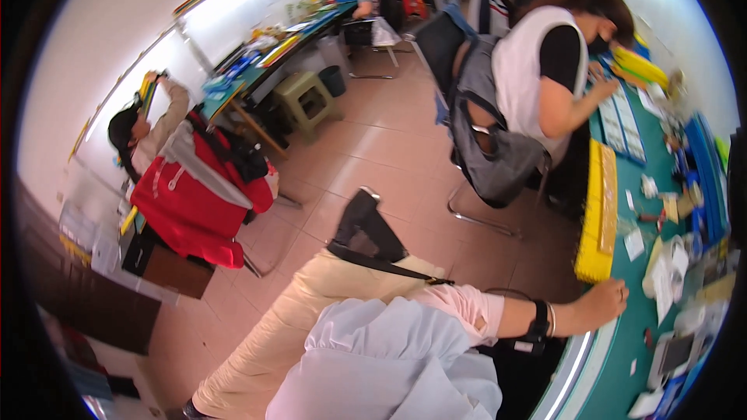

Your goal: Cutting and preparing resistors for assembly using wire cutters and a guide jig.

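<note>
My right hand (pixel 603 301) rests on the near edge of a green worktable (pixel 622 358), just below the end of a long yellow tray (pixel 597 218). It holds nothing that I can see, and the fingers lie loosely on the table. A black watch and a thin bracelet are on the wrist, below a pink sleeve. My left hand is out of view. A white garment (pixel 389 358) and my beige trousers (pixel 296 319) fill the lower middle, with a black bag (pixel 366 229) on my leg.
Small parts, paper bits and a phone-like device (pixel 675 354) lie on the green table. A person in a white vest (pixel 537 70) sits at the same table farther up. Another person sits by a red jacket (pixel 194 202) at the left. A green stool (pixel 305 97) stands on the tiled floor.
</note>
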The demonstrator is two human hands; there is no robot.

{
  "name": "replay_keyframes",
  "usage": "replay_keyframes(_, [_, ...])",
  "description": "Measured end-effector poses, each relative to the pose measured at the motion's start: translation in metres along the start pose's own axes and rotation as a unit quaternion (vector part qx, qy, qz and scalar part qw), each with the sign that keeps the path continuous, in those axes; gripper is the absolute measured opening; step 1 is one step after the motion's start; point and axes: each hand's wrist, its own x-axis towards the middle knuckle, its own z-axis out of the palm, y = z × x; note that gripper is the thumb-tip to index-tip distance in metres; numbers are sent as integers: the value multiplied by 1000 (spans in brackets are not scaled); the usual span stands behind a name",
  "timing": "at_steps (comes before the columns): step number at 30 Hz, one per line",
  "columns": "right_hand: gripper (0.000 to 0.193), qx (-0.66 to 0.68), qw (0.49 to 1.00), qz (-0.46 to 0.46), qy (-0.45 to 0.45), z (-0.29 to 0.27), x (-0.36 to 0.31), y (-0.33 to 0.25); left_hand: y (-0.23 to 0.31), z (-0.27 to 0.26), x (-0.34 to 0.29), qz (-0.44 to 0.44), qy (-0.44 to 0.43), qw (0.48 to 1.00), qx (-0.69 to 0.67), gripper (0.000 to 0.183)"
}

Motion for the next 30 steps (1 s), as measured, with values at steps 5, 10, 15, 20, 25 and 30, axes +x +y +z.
replay_keyframes(5, [32, 47, 997, 14, -56, 19, 60, 42, 12, -1, -3, 2, -30, 999, 26, 7])
replay_keyframes(10, [32, 58, 996, 23, -63, 19, 73, 34, 14, -3, -5, -4, 2, 999, -40, 7])
replay_keyframes(15, [33, 72, 996, 23, -48, 14, 65, 29, 18, -9, -1, 20, -27, 999, 4, 10])
replay_keyframes(20, [33, 85, 995, 30, -43, 12, 72, 24, 13, -7, -1, 48, -38, 998, 16, 16])
replay_keyframes(25, [34, 96, 994, 47, -34, 10, 80, 23, 15, 0, -2, 29, -20, 999, 40, 21])
replay_keyframes(30, [34, 100, 994, 45, -19, 8, 77, 12, 13, -4, -3, 68, -40, 997, 10, 24])
